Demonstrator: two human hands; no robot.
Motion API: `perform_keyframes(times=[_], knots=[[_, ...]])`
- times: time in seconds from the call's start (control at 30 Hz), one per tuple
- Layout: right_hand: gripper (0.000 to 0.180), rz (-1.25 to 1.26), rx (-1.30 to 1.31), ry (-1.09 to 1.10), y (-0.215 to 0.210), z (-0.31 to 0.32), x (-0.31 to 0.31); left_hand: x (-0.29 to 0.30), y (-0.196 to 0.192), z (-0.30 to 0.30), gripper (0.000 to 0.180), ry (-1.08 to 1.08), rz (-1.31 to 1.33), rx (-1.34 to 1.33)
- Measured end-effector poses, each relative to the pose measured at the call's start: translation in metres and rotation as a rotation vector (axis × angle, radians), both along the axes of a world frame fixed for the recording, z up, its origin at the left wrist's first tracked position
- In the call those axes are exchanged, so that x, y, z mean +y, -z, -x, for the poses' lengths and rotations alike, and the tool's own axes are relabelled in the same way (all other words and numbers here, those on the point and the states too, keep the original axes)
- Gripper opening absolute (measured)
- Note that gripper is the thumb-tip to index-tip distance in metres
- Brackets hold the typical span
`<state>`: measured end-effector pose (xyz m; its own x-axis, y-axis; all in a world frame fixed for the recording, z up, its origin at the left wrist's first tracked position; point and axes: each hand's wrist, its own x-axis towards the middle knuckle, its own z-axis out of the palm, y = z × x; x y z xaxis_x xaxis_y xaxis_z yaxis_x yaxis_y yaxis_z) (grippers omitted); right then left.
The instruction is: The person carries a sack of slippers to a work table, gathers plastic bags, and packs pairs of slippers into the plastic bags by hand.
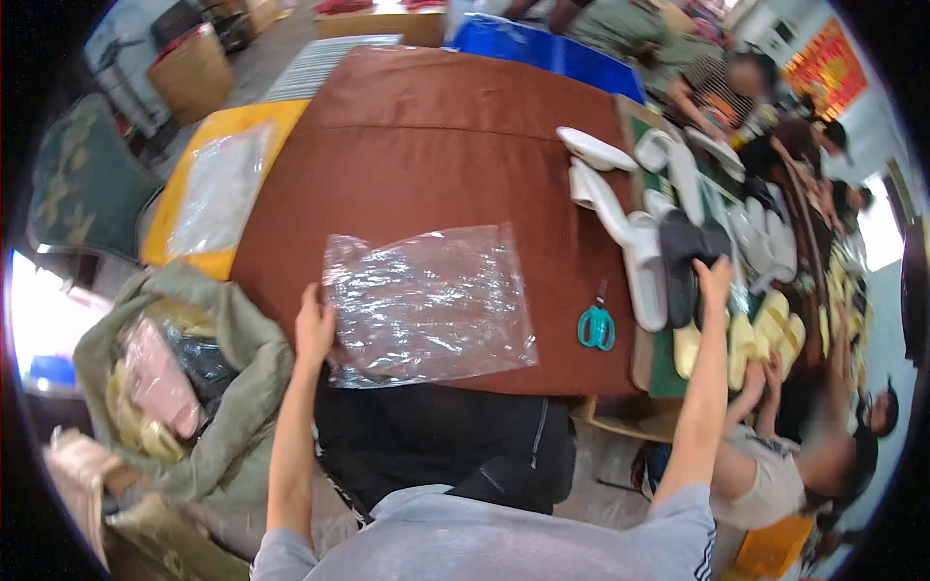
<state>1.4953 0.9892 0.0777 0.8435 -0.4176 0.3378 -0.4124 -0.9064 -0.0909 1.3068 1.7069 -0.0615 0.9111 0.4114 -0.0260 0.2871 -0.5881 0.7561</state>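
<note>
A clear plastic bag lies spread and wrinkled on the brown cloth in front of me. My left hand is at its left edge, fingers closed on the film. Stretched out to the right, my right hand grips a pair of black slippers by their near part. White slippers lie just left of that pair, and yellow slippers are close to my right wrist. Teal-handled scissors rest on the cloth between the bag and the slippers.
The brown-covered table meets a green board bearing several slippers. On the left, a yellow surface carries a stack of clear bags. An open sack holds wrapped slippers. Co-workers sit along the right side.
</note>
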Motion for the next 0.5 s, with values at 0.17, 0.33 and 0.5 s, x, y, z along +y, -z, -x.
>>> perform_keyframes(times=[0.17, 0.33, 0.5], knots=[[0.035, -0.371, -0.163, -0.846, 0.019, 0.038, 0.236, 0.035, -0.012, -0.03, 0.045, -0.156, -0.338, -0.102], [0.045, -0.322, 0.041, -1.235, 0.081, 0.058, 0.399, 0.037, 0.007, -0.099, 0.044, -0.081, -0.101, -0.033], [0.062, -0.06, 0.241, -0.979, 0.16, 0.046, 0.413, 0.034, 0.017, -0.122, 0.022, -0.422, 0.123, -0.195]])
